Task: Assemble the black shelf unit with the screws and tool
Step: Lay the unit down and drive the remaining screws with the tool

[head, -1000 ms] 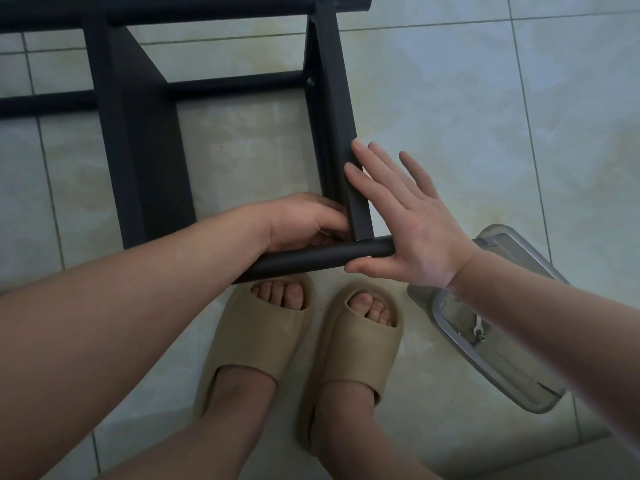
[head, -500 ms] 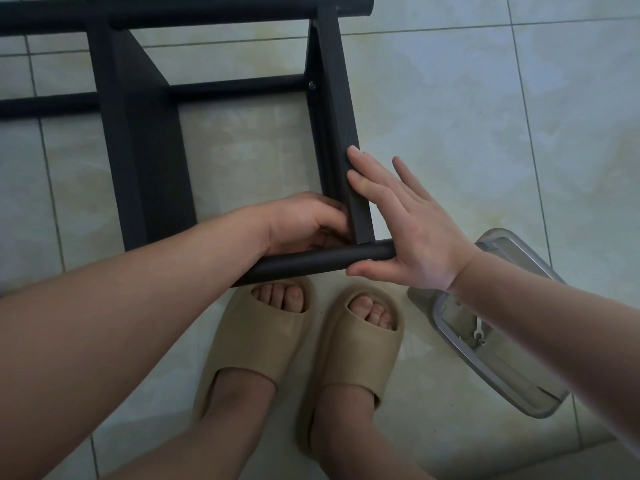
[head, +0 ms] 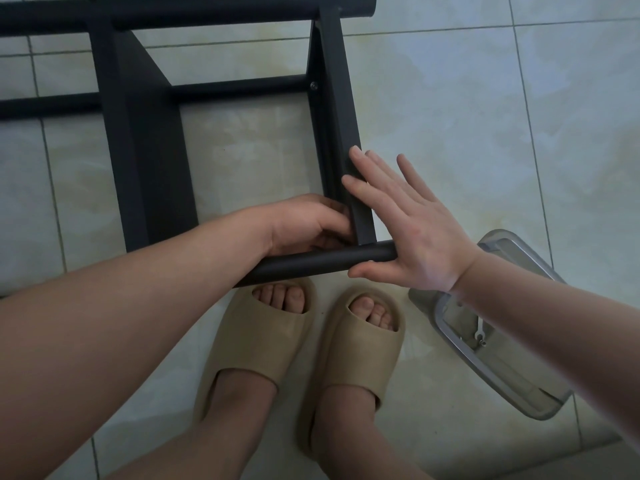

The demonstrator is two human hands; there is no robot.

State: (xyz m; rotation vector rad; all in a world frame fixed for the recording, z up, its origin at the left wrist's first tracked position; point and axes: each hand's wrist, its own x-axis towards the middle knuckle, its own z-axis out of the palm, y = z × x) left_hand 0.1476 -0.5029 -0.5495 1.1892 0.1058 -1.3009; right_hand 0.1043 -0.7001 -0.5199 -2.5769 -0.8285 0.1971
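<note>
My right hand [head: 412,237] is flat, fingers straight, pressed against the outside of the side panel [head: 341,109] and capping the end of the near tube [head: 311,263], to my mind bracing the joint square. Across the panel from it, my left hand [head: 304,225] curls into the inner corner. Whether it pinches a screw or a tool I cannot tell. The black shelf [head: 149,150] lies on the floor [head: 485,133] ahead of both hands. Behind my right wrist sits the tub [head: 437,313] with a small wrench [head: 479,332], within reach.
</note>
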